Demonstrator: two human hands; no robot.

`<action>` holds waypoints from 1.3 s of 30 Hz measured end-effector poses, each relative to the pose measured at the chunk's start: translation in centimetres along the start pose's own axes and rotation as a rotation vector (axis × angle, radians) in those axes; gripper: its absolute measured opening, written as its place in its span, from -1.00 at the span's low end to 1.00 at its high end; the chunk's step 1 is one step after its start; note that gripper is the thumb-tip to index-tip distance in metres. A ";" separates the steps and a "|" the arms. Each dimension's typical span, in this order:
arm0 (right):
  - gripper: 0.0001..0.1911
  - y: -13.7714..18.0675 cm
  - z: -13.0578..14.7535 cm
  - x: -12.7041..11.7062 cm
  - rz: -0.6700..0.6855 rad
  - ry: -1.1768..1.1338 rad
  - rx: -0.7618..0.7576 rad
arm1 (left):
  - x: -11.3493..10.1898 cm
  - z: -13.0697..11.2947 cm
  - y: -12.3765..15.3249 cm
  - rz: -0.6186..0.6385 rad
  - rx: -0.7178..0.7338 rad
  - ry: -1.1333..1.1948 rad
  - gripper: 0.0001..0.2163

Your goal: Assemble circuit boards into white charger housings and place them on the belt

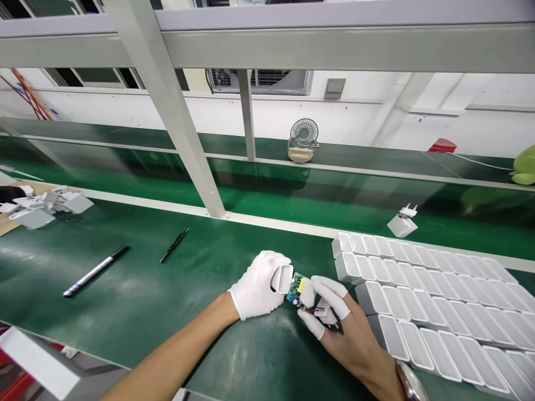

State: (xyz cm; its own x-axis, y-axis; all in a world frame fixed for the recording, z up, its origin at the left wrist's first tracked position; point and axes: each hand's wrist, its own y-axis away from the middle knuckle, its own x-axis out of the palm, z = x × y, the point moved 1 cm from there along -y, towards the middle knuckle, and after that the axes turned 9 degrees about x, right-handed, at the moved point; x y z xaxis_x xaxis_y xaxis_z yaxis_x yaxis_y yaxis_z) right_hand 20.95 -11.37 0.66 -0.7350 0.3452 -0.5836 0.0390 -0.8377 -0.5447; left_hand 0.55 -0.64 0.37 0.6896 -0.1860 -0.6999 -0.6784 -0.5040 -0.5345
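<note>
Wrapped in a white glove, my left hand [261, 285] grips a small white plastic charger case [285, 278], its open end turned to the right. White finger cots cover the fingertips of my right hand [340, 312], which pinches a green circuit board [296, 288] with a yellow component. One end of the board is at the mouth of the case; how far it reaches inside, I cannot tell. Under my right fingers, a white and black part [328, 314] with thin wires hangs by the board, partly hidden.
Rows of open white cases [434, 301] fill the right side of the green table [200, 312]. Left lie a marker [96, 271], black tweezers [174, 245] and assembled white pieces [50, 206]. A plug adapter [402, 221] and small fan [304, 139] stand behind; a metal post [179, 122] rises ahead.
</note>
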 end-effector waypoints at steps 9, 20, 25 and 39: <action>-0.37 0.8 -0.4 0.1 0.047 0.131 0.029 | 0.5 -0.1 -0.8 0.051 0.086 0.018 -0.42; -0.36 0.8 -0.4 0.5 0.082 0.157 0.007 | 0.6 -0.4 0.0 0.171 0.050 0.084 -0.45; -0.36 0.9 -0.3 0.7 0.078 0.190 -0.001 | 0.6 -0.4 0.0 0.190 0.039 0.088 -0.45; -0.32 0.7 -0.3 0.4 0.086 0.179 -0.025 | 1.1 0.0 0.5 0.158 0.044 0.152 -0.42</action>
State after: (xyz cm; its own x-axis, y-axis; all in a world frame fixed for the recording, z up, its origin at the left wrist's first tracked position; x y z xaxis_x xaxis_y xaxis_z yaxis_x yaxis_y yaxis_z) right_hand 20.91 -11.69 -0.15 -0.5961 0.3440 -0.7255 0.1150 -0.8577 -0.5012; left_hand 0.97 -1.09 -0.62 0.6021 -0.3865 -0.6987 -0.7890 -0.4221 -0.4464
